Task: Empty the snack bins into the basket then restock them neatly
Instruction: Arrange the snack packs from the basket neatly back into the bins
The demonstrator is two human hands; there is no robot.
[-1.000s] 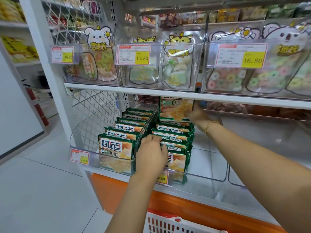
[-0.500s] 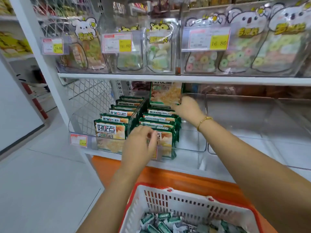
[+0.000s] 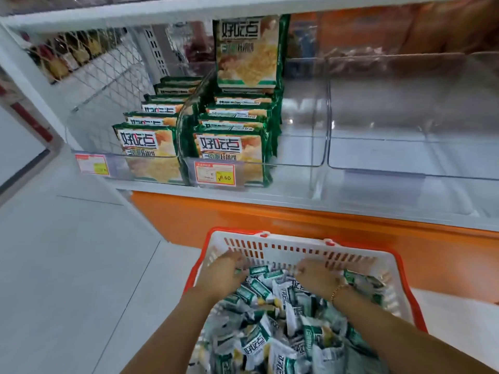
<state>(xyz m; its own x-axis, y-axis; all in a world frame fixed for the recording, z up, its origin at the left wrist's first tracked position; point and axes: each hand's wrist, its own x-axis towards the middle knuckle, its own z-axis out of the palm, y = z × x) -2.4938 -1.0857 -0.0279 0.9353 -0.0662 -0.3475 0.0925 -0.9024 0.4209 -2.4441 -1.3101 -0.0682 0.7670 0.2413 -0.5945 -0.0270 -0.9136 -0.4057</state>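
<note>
- Hands have come down off the shelf (image 3: 151, 188). A second ago the left hand (image 3: 224, 275) was at the front of the green packs (image 3: 232, 147) and the right hand (image 3: 318, 276) was at the upright pack (image 3: 247, 52) behind them. Now both are low in the basket (image 3: 297, 248).
- Grip is unclear. Both hands lie palm-down among the small packets (image 3: 270, 319) near the basket's far wall, with their fingers blurred and half buried. I cannot tell whether either one has closed on a packet or is only reaching in.
- Green packs sit as they did. One row fills the left bin (image 3: 89, 155) and a second row fills the bin beside it. The upright pack leans at the back of that second row, and nothing touches it.
- View has dropped with the hands, so the basket now fills the lower part of the frame. It stands on the floor just in front of the shelf, heaped with small packets.
- Empty clear bins (image 3: 405, 130) to the right of the green packs hold nothing.
- Meaning for the task: the two bins of green packs look finished and tidy, and the emptying looks done. The restocking step seems to be turning to the small packets. The likely next move is to gather a batch from the basket for the empty clear bins.
</note>
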